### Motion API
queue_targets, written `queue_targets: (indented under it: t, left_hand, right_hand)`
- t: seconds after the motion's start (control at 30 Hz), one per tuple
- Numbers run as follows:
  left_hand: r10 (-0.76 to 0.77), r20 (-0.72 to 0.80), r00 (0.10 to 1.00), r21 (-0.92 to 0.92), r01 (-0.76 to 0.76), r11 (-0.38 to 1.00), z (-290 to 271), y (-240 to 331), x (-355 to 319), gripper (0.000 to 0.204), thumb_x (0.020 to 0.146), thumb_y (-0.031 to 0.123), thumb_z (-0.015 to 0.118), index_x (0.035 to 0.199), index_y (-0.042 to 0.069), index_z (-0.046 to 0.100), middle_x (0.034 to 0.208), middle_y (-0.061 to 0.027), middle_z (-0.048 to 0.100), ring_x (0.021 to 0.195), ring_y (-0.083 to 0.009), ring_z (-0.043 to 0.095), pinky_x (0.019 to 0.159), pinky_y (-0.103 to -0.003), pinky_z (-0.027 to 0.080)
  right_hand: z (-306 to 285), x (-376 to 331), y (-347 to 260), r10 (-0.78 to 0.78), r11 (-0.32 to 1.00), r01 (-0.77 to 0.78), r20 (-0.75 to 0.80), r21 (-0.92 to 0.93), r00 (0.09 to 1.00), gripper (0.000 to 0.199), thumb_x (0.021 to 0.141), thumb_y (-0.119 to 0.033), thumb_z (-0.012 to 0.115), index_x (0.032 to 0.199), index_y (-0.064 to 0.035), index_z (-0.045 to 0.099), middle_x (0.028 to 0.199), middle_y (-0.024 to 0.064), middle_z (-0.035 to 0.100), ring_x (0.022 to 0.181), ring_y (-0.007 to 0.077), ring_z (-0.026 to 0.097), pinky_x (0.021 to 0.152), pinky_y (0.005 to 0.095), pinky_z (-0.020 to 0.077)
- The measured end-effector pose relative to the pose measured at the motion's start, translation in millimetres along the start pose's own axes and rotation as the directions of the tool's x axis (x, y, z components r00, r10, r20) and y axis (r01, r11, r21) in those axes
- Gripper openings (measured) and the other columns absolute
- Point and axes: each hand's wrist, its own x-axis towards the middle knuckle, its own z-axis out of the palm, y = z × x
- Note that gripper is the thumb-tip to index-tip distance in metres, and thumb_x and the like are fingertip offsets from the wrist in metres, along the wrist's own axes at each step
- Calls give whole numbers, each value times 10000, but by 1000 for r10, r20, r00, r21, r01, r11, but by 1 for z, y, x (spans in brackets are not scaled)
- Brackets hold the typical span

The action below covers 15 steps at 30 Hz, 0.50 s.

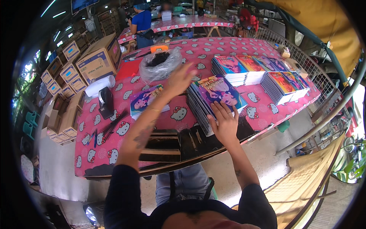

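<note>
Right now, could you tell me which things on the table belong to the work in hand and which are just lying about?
In hand:
- right hand on notebook stack
- left hand raised near plastic bag

Lying about:
- tape dispenser
- cardboard box
- pens

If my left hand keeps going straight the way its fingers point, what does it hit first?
Most likely the clear plastic bag of dark material on the pink cat-print table. The left hand is raised with fingers reaching up toward its right edge, though depth is unclear and it might pass just beside it.
</note>
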Motion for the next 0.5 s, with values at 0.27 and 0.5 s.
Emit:
queue_targets:
  t: [0.27, 0.5]
  left_hand:
    - [-104, 324, 940, 386, -32, 922, -119, -100, -171, 332, 868, 212, 725, 1163, 63, 691, 1085, -160, 656, 1033, -365, 630, 909, -455, 506]
    - [-43, 170, 984, 489, -47, 871, -131, -81, -167, 257, 902, 82, 639, 1155, 58, 676, 1015, -124, 679, 980, -342, 631, 881, -463, 478]
  right_hand:
    - [4, 2, -5, -26, 997, 28, -38, 66, 999, 419, 888, -318, 715, 1227, -71, 699, 1287, 94, 680, 1271, 277, 580, 1143, 542, 291]
    - [-16, -4, -55, -92, 858, 114, -67, 502, 993, 531, 837, -165, 768, 1330, -41, 618, 1380, 164, 580, 1325, 362, 509, 1153, 458, 325]
